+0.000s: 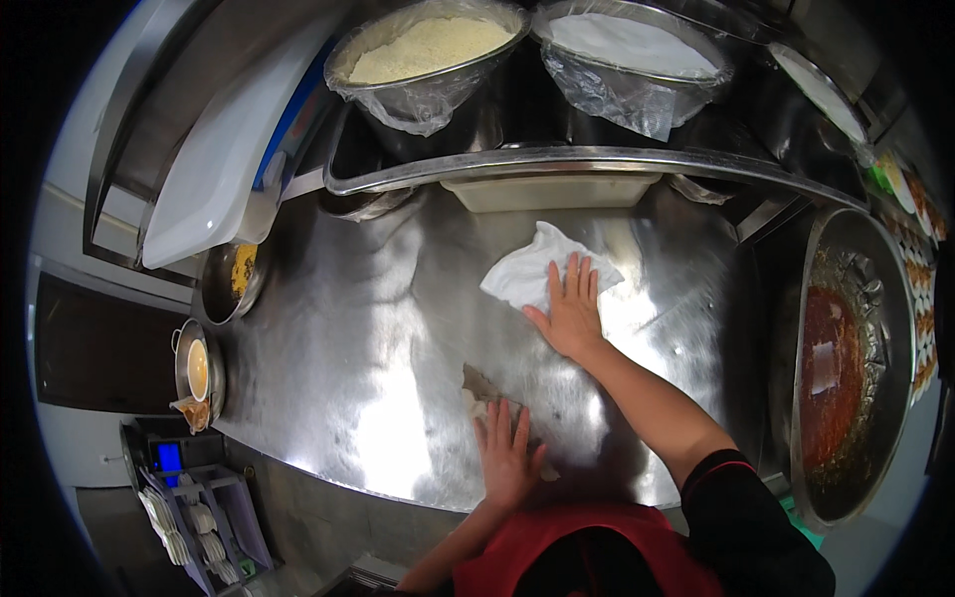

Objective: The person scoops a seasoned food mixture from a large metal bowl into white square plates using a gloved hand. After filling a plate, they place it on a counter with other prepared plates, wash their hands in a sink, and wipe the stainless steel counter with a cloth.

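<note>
My right hand [574, 313] lies flat, fingers spread, on a crumpled white cloth [515, 276] on the stainless steel worktop [321, 336]. Closer to my body, my left hand [509, 455] rests palm down with its fingers extended. Under and beyond its fingertips is a wrinkled grey-beige piece [481, 384], perhaps cloth or paper; the hand hides part of it. A small pale bit of the same tone shows beside the left thumb. Neither hand has its fingers closed around anything.
A raised steel shelf [522, 158] carries plastic-lined bowls of yellowish crumbs [433, 48] and white powder [634, 45]. Beneath it sits a cream tub [552, 194]. A large pan of red liquid [828, 380] stands right. Steel bowls [216, 298] line the left end.
</note>
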Motion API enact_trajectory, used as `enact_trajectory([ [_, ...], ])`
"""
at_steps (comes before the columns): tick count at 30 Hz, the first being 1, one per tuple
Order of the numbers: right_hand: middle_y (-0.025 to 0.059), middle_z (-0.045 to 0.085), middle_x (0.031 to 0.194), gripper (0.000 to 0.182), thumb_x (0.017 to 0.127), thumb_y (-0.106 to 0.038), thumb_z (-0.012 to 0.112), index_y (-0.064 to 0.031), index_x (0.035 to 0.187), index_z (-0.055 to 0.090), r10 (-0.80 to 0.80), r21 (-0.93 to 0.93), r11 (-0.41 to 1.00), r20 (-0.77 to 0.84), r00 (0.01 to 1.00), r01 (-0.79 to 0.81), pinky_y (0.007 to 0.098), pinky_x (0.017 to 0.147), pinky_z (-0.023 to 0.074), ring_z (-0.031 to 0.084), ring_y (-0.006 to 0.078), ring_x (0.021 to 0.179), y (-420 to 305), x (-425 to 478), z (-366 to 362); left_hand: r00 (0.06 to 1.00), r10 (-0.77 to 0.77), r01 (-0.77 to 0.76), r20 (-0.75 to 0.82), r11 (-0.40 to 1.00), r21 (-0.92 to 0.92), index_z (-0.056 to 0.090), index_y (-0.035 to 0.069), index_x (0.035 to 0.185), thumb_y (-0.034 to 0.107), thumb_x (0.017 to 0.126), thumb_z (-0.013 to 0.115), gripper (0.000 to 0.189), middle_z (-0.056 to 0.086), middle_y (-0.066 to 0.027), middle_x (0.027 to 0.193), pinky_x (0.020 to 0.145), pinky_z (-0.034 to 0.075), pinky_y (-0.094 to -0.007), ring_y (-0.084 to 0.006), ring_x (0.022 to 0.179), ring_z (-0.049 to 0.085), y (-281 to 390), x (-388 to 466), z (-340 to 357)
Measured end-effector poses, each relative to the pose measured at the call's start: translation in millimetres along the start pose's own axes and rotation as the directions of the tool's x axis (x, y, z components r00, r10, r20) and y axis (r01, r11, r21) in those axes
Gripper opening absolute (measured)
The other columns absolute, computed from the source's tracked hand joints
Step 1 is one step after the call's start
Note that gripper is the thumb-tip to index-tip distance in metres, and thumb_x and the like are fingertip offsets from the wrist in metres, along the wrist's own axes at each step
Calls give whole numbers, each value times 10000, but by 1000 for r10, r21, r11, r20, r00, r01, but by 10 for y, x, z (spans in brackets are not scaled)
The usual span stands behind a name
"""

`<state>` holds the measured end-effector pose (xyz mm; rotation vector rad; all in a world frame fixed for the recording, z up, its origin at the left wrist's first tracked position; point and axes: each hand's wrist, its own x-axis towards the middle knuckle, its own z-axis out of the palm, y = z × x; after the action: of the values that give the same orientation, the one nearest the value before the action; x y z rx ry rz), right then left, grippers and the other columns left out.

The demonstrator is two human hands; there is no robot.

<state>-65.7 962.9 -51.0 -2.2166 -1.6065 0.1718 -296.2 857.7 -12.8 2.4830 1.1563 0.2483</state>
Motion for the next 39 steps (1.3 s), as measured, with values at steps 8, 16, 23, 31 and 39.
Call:
enact_trajectory([
  [8, 261, 165, 1484, 662, 925, -406, 440, 28, 1400, 288, -42, -127, 991, -22, 999, 39, 476, 1140, 54, 82, 401, 1395, 236, 285, 211, 998, -15, 15, 58, 1000, 10, 402, 27, 1350, 214, 770, 645, 656, 260, -250, 1448, 1078, 173, -595, -426, 1356, 219, -36, 67, 40],
  [16, 236, 467, 1321, 433, 959, -249, 438, 67, 1251, 480, -256, 508, 850, 169, 952, 138, 359, 1071, 298, 414, 307, 1270, 55, -496, -161, 997, 66, -68, 36, 997, 47, 408, -12, 1329, 2, 765, 511, 574, 326, -198, 1439, 1102, 253, -446, -375, 1350, 282, -416, -4, 134],
  [23, 131, 565, 1222, 385, 968, -220, 439, 13, 1273, 468, 294, 847, -364, 499, 815, -387, 375, 964, 431, 563, 246, 1102, 259, -693, -720, 991, -34, 46, -126, 994, 96, 447, -23, 1297, -8, 794, 460, 503, 380, -195, 1407, 1078, 319, -380, -349, 1328, 334, -686, 22, -5],
  [31, 85, 577, 1197, 320, 927, -43, 426, -36, 1238, 503, 285, 947, 290, 51, 957, -137, 327, 929, 437, 555, 235, 1103, 632, 164, -510, 995, -96, 97, -12, 992, 78, 402, -21, 1336, 54, 816, 537, 542, 264, -185, 1474, 1110, 254, -419, -346, 1373, 234, -806, 157, -70],
  [39, 156, 506, 1309, 417, 803, 32, 461, -3, 1212, 533, -149, 43, 986, -187, 971, 160, 340, 1040, 369, 445, 287, 1251, 727, 788, 155, 998, -68, 67, -1, 986, 151, 385, -21, 1348, 42, 795, 556, 582, 248, -196, 1479, 1089, 299, -399, -368, 1362, 257, -792, 165, -82],
])
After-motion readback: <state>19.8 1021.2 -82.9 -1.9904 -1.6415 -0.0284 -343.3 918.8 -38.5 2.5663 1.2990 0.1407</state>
